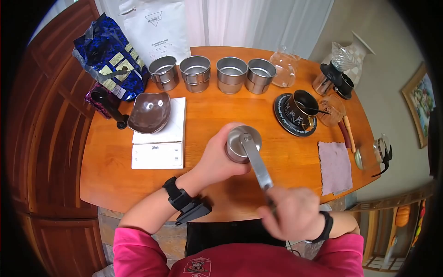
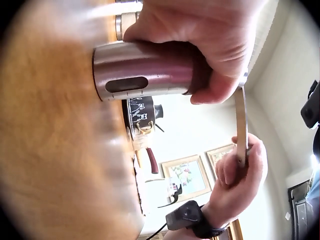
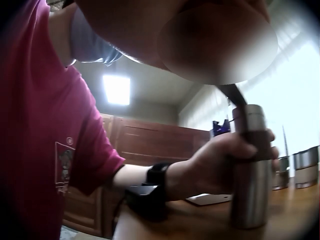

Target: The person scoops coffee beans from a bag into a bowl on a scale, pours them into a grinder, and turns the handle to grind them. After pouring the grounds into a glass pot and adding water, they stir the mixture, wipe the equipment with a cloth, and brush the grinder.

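Note:
A steel hand grinder (image 1: 237,151) stands upright on the table, its flat metal crank (image 1: 259,167) angled toward the person. The left hand (image 1: 220,154) grips the grinder's upper body, fingers wrapped round it. In the left wrist view the grinder (image 2: 145,72) shows a dark slot low on its side, below the left hand (image 2: 205,35). The right hand (image 1: 295,213) is curled round the crank's outer end, the knob hidden in the fingers; the left wrist view shows the right hand (image 2: 245,167) there too. The right wrist view shows the left hand (image 3: 215,162) round the grinder (image 3: 250,195).
Left of the hands lie a white scale (image 1: 158,156) and a brown dish (image 1: 150,113). Steel cups (image 1: 231,76) line the back beside a blue bag (image 1: 113,60). On the right are a black cup (image 1: 302,104) on a saucer, a grey cloth (image 1: 335,168) and a glass pot (image 1: 380,150).

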### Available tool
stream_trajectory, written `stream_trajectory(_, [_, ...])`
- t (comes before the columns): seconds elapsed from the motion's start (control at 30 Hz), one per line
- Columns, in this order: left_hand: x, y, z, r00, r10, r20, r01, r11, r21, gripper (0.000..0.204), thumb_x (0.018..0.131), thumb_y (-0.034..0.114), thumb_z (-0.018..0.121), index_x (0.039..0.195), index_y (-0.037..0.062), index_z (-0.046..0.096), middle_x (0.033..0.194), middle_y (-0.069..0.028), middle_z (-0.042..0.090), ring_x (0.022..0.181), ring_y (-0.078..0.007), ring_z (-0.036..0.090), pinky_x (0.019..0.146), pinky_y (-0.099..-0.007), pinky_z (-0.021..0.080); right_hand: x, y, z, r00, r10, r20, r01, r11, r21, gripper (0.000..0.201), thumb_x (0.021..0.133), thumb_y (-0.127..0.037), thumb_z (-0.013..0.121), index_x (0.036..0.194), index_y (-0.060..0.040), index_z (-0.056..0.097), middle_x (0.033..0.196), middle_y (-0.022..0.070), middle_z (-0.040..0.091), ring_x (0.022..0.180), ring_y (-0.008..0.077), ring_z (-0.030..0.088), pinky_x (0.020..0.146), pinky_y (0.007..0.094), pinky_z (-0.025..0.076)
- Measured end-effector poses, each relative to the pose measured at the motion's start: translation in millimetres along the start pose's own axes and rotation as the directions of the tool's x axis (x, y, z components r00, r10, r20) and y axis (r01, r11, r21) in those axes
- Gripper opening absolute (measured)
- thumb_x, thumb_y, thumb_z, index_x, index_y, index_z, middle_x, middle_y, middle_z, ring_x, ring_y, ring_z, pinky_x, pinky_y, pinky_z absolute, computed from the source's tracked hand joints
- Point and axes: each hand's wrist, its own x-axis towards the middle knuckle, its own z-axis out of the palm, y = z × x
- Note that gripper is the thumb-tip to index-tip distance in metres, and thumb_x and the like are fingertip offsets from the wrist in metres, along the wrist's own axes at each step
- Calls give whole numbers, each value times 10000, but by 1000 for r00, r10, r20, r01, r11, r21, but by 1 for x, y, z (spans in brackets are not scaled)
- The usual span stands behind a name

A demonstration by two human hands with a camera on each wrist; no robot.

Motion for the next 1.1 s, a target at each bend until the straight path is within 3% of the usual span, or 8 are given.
stream_trajectory(0.1, [0,2,4,996,69,-47,-60,984,165,646,556,80,763,1122,64,452,978,-27,542,920,-118,522,819,-290,434,14,-38,16,1000,-3,-29,0,993,-121,210,636,-235,667,647,-118,493,540,23,400,450,176,456,406,298,337])
stream_trajectory(0.3, [1,-1,2,999,20,-48,-17,997,70,637,564,94,765,1121,69,456,972,-30,538,905,-131,516,816,-284,425,66,-60,37,980,-199,7,186,901,-392,185,686,-160,601,827,-74,519,525,-31,378,443,109,427,421,238,316])
stream_trajectory(0.4, [-2,2,4,996,-60,-65,60,998,7,634,574,103,763,1126,75,454,970,-30,539,909,-128,513,821,-282,419,96,-57,33,940,-239,243,263,962,-69,335,584,-150,670,839,-1,512,573,11,506,500,131,535,432,256,340])
stream_trajectory(0.57, [-3,1,4,995,-95,-1,95,993,-64,607,590,120,742,1124,63,458,990,-52,559,909,-169,544,818,-298,430,143,-30,34,876,-403,266,406,913,48,190,586,-95,620,687,-5,485,508,79,527,481,214,601,420,321,432])
stream_trajectory(0.67, [-3,1,6,999,26,38,-29,996,88,568,605,108,713,1113,53,465,990,-76,566,905,-202,557,821,-313,433,162,-7,40,878,-479,15,479,878,8,183,633,-129,640,679,-8,510,532,76,542,502,227,603,439,314,447])
stream_trajectory(0.77, [-3,3,6,985,151,81,-166,958,233,529,619,96,684,1101,43,471,990,-100,572,901,-236,571,824,-327,436,180,19,33,932,-328,157,360,889,-282,214,755,-221,615,688,-24,567,573,106,557,585,254,606,483,330,462])
stream_trajectory(0.97, [-4,9,5,997,40,60,-51,978,202,573,576,94,728,1091,52,479,930,-46,566,854,-140,550,786,-274,439,184,70,-1,875,237,421,-173,967,-187,225,770,-189,497,712,4,597,687,133,614,703,300,607,624,393,476])
stream_trajectory(1.1, [-1,7,2,998,17,58,-24,993,119,602,574,77,732,1114,59,464,974,-36,555,885,-133,542,809,-276,431,150,116,6,910,221,350,-309,926,217,240,801,-202,519,757,26,581,664,152,568,643,264,563,629,352,446])
